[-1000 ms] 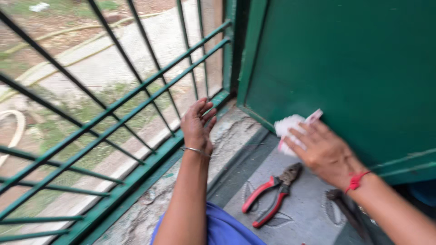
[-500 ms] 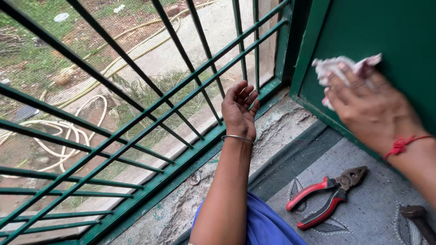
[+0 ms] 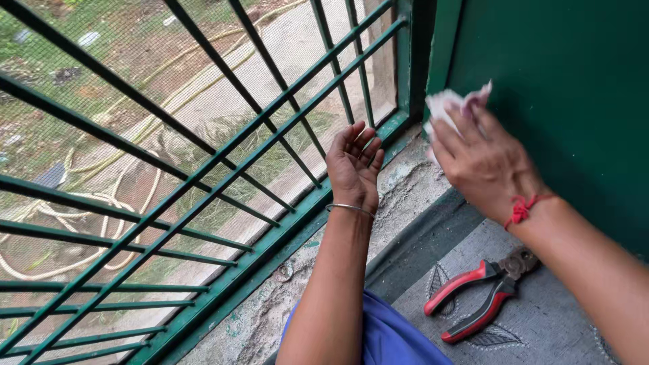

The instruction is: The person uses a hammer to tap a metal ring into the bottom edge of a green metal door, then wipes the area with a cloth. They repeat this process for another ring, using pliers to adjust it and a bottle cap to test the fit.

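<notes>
Head view: green grille (image 3: 223, 162), concrete ledge (image 3: 405, 182)

The right hand (image 3: 483, 162) covers most of the white cloth (image 3: 446, 105), so only a crumpled edge shows against the green panel (image 3: 574, 101), whose top and right side run out of the picture. The pliers (image 3: 483, 290) have their jaws partly tucked under the right forearm. The left hand (image 3: 353, 165) shows only its palm side. Ground beyond the grille (image 3: 203, 169) is blurred.
</notes>
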